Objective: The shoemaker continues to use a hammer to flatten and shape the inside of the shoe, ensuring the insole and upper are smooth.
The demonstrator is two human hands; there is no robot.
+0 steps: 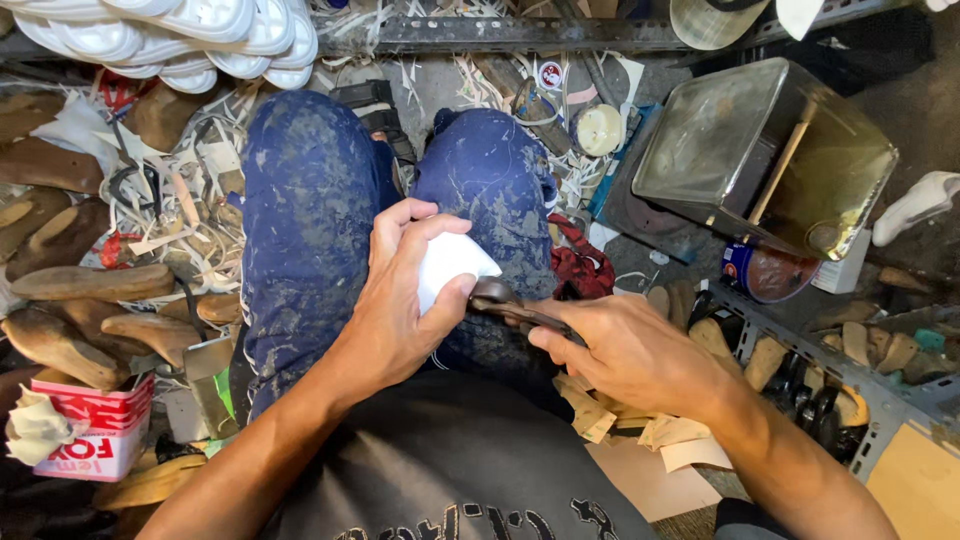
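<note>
Left hand (pixel 395 300) curls around a white sole piece (pixel 450 265), thumb and fingers pinching it against the lap of stained blue trousers (pixel 310 200). Right hand (pixel 625 350) grips a dark metal cutting tool (pixel 505 300), fingers closed on its handle, the tip touching the white piece's edge. Wooden shoe lasts (pixel 90 285) lie to the left, a metal tin (pixel 765 150) to the right.

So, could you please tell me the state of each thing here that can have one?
left hand: gripping white piece
right hand: holding scissors
scissors: blades at the white piece's edge
metal can: lying tilted
white soles: stacked
</note>
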